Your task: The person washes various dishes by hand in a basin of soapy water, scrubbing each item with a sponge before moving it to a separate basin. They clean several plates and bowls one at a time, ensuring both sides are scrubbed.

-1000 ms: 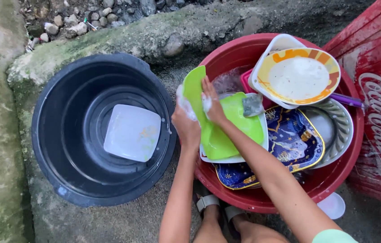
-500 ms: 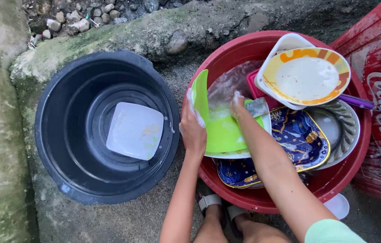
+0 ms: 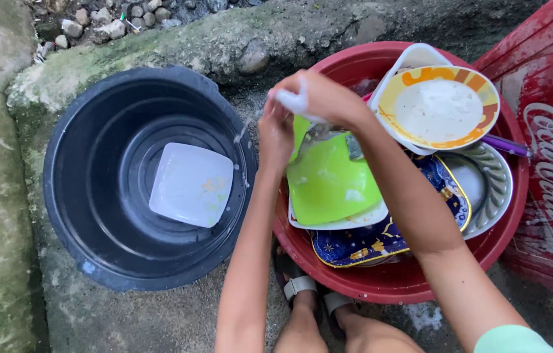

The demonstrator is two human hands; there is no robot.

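Since the earlier frames, both hands have risen toward the far rim of the red basin, and the green plate once held upright by the left hand now lies flat on the stack.

Right hand [image 3: 319,98]: grip closed around a small white soapy lump, likely a sponge [image 3: 291,102], raised above the dishes.

Left hand [image 3: 275,134]: just below and beside the right grip, fingers curled near the sponge; whether it holds anything cannot be told.

Green plate [image 3: 332,180]: directly under the right grip, resting face up on a white plate [image 3: 348,223], which sits on a blue patterned plate [image 3: 364,245].

Yellow-and-orange rimmed bowl [image 3: 438,108]: to the right of the grip, sudsy inside, set in a white dish.

Silver fluted dish [image 3: 485,186]: right of the grip, nearer the person.

Red basin [image 3: 394,284]: holds all the above; stands on concrete ground.

Black basin [image 3: 87,189]: left of the grip, apart from the red one, with a white square plate [image 3: 191,185] lying in it.
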